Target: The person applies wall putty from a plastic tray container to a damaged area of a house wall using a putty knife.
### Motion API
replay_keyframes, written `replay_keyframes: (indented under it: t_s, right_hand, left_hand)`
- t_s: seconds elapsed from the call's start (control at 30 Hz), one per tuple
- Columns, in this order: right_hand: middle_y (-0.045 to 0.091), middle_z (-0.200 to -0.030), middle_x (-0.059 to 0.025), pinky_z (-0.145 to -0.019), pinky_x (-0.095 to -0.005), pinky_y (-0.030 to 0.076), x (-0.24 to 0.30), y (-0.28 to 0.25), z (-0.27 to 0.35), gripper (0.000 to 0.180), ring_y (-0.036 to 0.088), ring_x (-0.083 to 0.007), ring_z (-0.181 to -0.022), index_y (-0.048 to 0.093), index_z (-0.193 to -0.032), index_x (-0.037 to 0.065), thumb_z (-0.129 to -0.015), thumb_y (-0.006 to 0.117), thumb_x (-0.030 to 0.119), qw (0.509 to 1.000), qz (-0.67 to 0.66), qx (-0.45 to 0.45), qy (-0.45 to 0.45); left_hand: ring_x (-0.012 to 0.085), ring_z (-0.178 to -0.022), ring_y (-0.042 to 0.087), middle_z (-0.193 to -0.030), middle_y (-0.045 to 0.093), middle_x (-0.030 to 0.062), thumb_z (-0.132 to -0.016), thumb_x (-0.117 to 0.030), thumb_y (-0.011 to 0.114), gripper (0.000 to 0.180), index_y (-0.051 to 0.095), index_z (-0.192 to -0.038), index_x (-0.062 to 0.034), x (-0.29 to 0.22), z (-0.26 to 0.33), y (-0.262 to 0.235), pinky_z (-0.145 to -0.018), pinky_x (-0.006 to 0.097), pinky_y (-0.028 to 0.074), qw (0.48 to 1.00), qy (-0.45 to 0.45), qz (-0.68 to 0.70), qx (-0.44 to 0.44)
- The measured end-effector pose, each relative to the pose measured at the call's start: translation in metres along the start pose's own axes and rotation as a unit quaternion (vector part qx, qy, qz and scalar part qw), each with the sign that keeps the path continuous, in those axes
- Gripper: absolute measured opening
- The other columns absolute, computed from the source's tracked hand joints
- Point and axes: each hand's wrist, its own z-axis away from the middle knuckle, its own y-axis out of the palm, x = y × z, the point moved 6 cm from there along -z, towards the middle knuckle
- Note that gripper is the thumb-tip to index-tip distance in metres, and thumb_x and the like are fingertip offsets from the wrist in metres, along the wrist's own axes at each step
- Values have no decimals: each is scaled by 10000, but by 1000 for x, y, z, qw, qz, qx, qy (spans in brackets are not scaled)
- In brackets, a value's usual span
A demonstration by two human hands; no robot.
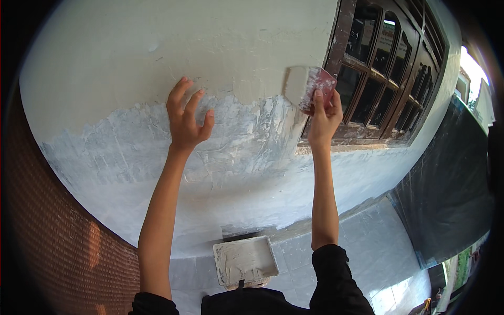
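Scraper (310, 86): lying flat against wall (157, 58) beside window frame (388, 68), looking light, stiff, slippery with putty.
Right hand (324, 113): gripping scraper's reddish back edge, best hold.
Left hand (186, 115): spreading fingers, bracing on wall.
Tray (245, 260): sitting below.

Cream wall (173, 47) with patchy white-grey plaster, red scraper (311, 86), dark brown window frame (338, 37), grey tray (245, 261).
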Motion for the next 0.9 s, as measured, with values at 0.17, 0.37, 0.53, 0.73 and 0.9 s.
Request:
replay_keyframes:
  t_s: [0.17, 0.37, 0.53, 0.73, 0.9]
  right_hand:
    - [656, -953, -52, -661, -217, 508, -6, -24, -10, 249, 610, -77, -804, 570, -1132, -5, -921, 621, 117, 996, 69, -32, -36]
    - [661, -934, -34, -548, -254, 574, 8, -33, -20, 231, 637, -85, -714, 576, -1118, 38, -926, 614, 161, 1000, 15, -15, -11]
    - [662, -917, -18, -559, -248, 566, 0, -40, -28, 244, 631, -75, -721, 582, -1118, 31, -922, 625, 170, 997, 64, -16, -37]
    - [659, -905, -11, -556, -256, 557, 0, -27, -33, 249, 617, -64, -721, 575, -1128, 31, -918, 630, 155, 999, 36, 12, -35]
    - [658, -916, -7, -568, -253, 556, 10, -44, -33, 263, 611, -57, -723, 571, -1133, 21, -916, 635, 154, 999, 29, -31, -21]
  left_hand:
    - [361, -1281, 372, -1330, 376, 172, -856, -202, 561, 429, 436, -1246, -76, -2, -1, 0, -1034, 491, 340, 1000, 2, -6, 22]
    - [353, -1251, 415, -1294, 422, 162, -820, -221, 578, 421, 494, -1214, -99, 1, -2, -2, -1002, 476, 370, 1000, 4, 1, -5]
    - [349, -1252, 413, -1295, 422, 156, -816, -214, 577, 425, 491, -1216, -101, 4, 1, -2, -1003, 469, 369, 1000, 6, 10, -14]
    - [342, -1251, 414, -1296, 424, 155, -818, -217, 582, 423, 491, -1213, -98, 2, -2, -2, -1004, 460, 368, 1000, 11, -4, 0]
    - [344, -1249, 416, -1295, 427, 159, -817, -209, 582, 420, 492, -1211, -95, -1, 2, 2, -1005, 460, 368, 1000, 4, 0, 2]
